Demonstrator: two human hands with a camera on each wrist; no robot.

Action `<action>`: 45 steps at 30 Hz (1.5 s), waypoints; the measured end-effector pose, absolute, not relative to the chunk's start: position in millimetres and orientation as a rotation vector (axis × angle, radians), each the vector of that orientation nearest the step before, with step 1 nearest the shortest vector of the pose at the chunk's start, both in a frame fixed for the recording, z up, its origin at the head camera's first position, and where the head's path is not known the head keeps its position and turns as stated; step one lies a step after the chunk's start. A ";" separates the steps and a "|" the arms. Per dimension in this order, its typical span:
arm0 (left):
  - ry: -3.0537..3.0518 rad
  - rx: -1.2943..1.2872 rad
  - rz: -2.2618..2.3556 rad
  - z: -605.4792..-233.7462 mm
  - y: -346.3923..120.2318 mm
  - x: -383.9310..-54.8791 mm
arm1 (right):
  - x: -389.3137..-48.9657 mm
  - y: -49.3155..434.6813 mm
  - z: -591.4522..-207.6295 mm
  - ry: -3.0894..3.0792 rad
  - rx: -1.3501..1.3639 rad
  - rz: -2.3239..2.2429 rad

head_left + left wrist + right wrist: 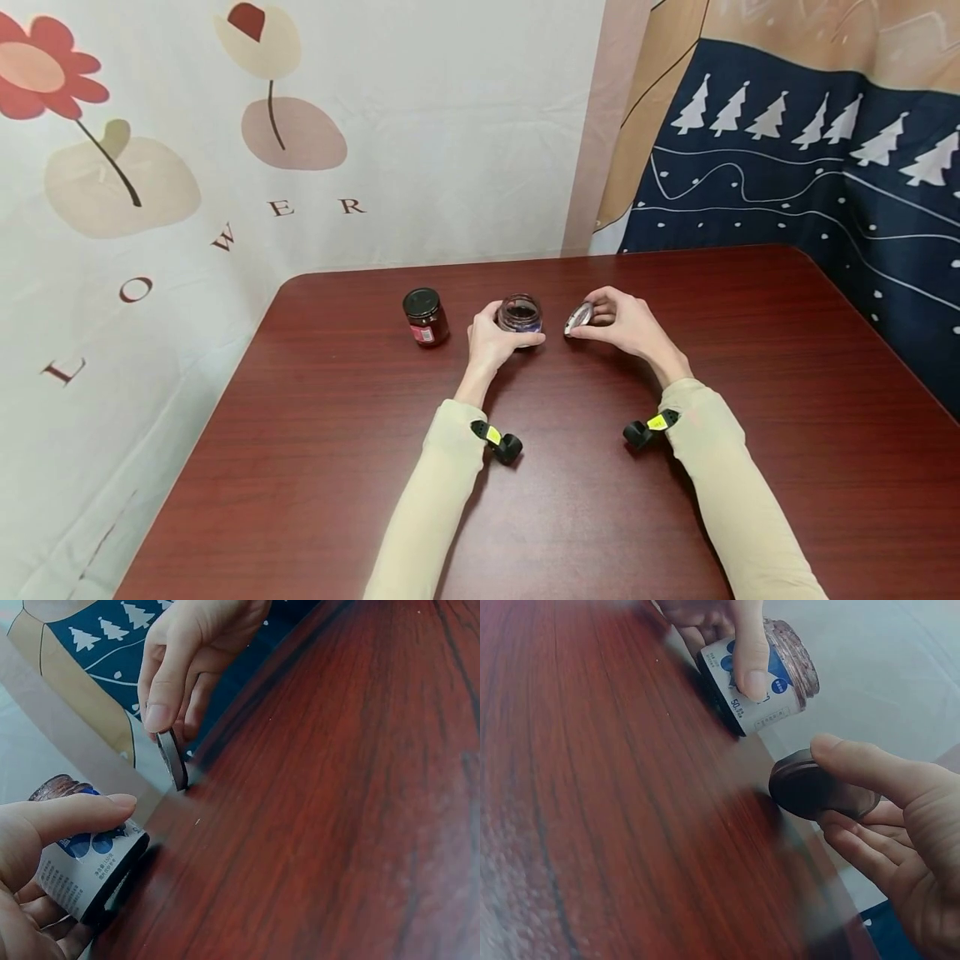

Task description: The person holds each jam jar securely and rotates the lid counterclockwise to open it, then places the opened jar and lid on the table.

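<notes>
My left hand (495, 340) grips an uncapped glass jar (519, 310) round its side, the thumb laid across the front. Dark contents show through the jar's mouth in the head view. A white label with blue berry pictures wraps the jar (94, 859) in the left wrist view. To the right, my right hand (628, 323) pinches a round lid (579, 318) on edge between thumb and fingers. The lid (810, 787) is dark outside and silvery inside, and stands apart from the jar, close over the table.
A second jar (425, 318), with a black lid and a red label, stands left of my left hand. The dark red wooden table (570, 517) ends at a pale printed cloth (465, 150) behind and a navy tree-patterned cloth (787, 183) at right.
</notes>
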State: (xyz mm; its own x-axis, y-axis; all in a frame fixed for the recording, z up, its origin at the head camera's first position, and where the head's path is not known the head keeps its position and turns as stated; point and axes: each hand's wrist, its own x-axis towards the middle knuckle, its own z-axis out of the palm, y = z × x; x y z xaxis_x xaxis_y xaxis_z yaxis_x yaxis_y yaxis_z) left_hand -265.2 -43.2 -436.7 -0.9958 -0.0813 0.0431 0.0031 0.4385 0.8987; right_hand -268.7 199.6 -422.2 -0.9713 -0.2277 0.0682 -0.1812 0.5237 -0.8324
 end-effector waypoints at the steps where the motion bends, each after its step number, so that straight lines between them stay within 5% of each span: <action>1: -2.597 0.067 -1.620 -436.8 -42.8 -265.7 | -269.3 200.0 -422.8 2.700 -0.353 -1.467; 45: -2.652 -0.037 -1.564 -438.8 -28.6 -281.7 | -271.4 202.3 -432.7 2.916 -0.218 -1.081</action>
State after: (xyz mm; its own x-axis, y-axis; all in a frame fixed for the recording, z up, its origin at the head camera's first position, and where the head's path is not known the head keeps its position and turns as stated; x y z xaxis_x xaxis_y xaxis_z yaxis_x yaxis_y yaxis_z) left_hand -281.7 -28.6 -438.8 -0.9978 -0.0112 0.0659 0.0523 0.4840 0.8735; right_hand -271.4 202.3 -432.7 -0.9899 -0.1393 0.0260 -0.1226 0.7498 -0.6502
